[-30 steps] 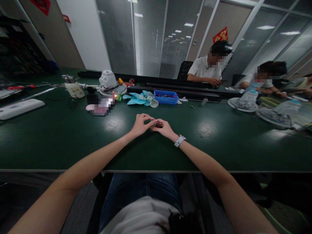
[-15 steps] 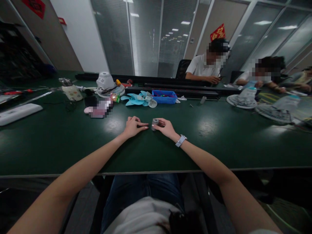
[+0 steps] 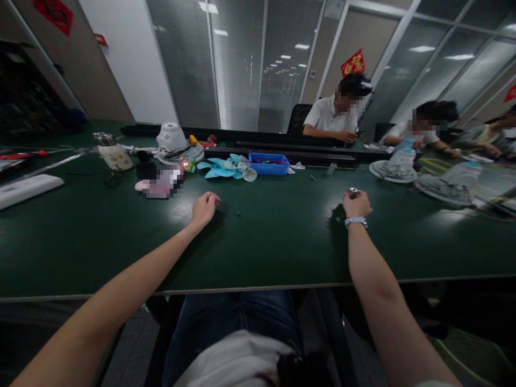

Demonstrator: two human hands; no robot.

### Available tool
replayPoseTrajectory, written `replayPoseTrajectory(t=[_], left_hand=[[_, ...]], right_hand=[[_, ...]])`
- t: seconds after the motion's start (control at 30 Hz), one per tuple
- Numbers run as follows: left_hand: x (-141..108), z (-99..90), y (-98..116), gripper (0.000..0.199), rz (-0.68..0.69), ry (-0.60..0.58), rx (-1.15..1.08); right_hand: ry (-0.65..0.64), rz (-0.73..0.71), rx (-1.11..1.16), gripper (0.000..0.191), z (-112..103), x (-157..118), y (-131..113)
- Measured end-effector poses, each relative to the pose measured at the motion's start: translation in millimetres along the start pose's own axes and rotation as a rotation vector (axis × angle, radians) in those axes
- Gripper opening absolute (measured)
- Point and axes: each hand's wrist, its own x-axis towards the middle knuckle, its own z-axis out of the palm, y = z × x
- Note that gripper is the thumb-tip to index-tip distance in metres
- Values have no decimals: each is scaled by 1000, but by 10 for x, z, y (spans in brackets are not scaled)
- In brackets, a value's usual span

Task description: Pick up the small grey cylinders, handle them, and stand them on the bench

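Observation:
My right hand (image 3: 358, 204) is closed around a small silver metal cylinder (image 3: 353, 192), held a little above the table on the right side. Its round top end shows above the fingers; the rest is covered by them. On the left, my left hand (image 3: 205, 208) hovers low over the table with curled fingers, and whether anything is in them is hidden. A tiny dark piece (image 3: 238, 214) lies on the green table (image 3: 274, 242), just right of my left hand and apart from it.
Light-blue fan blades (image 3: 226, 167) and a blue bin (image 3: 269, 164) of small parts lie at the back. White fan bodies (image 3: 172, 141) stand back left and right. A patterned jar (image 3: 115, 156) stands left. A co-worker in white (image 3: 328, 115) sits opposite, with others farther right.
My right hand has carried the metal cylinder from the middle to the right and up. My left hand has drawn back left, its fingers now curled. The tiny piece has come into sight.

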Motion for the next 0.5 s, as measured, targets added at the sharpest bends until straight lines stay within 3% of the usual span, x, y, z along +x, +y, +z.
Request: replayPoseTrajectory(t=[0.1, 0.17, 0.23, 0.3, 0.37, 0.5], left_hand=[[-23, -13, 20, 29, 19, -4, 0], [-34, -19, 33, 28, 29, -5, 4], [-41, -18, 45, 28, 35, -9, 10], [-45, -11, 55, 28, 40, -16, 16], [-50, -6, 64, 27, 42, -25, 26], [-58, -9, 69, 26, 37, -17, 31]], right_hand=[[-55, 40, -16, 42, 11, -6, 43], [18, 25, -47, 55, 14, -49, -21], [150, -93, -79, 71, 8, -171, -187], [182, -318, -62, 78, 17, -423, -443], [7, -603, 19, 71, 60, -815, -735], [-670, -1245, 182, 55, 214, -1720, -1173]])
